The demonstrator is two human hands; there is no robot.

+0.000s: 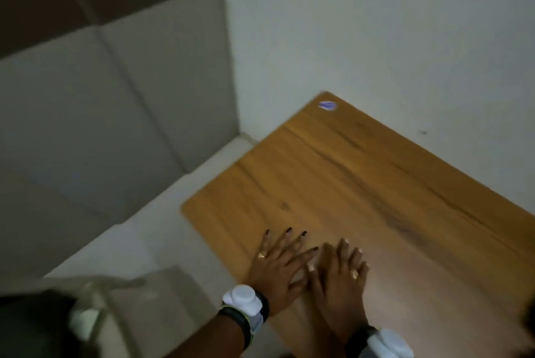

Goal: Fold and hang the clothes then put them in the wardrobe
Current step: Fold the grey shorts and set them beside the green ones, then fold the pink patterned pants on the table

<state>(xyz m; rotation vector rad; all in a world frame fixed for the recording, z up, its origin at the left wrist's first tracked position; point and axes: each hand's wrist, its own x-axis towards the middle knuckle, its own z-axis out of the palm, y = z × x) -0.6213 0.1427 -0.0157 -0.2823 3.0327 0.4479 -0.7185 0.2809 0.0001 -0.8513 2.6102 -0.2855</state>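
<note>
Grip, head view: none taken; left hand [278,268] and right hand [340,270] laid palm-down, fingers straight and spread, holding nothing.
Hands' place: lower centre of the frame, side by side, thumbs nearly touching, resting near the front edge of the table [376,183].
Reason for the pose: probably a rest or starting position, palms flattened on the wood before reaching for a garment.
Clothes: none plainly seen, neither under the palms nor further up the wooden top.
Dark mass [26,328]: lower left corner, blurred; fabric or not, cannot tell.
Wardrobe: not in view.
Wrist devices: white, strapped on, one on the left wrist [243,298], one on the right wrist [388,343].
Sticker [327,105]: small, blue, on the table's far corner, right of centre.
Surroundings: white wall [376,24] at upper right, padded panels [86,97] at upper left.
</note>
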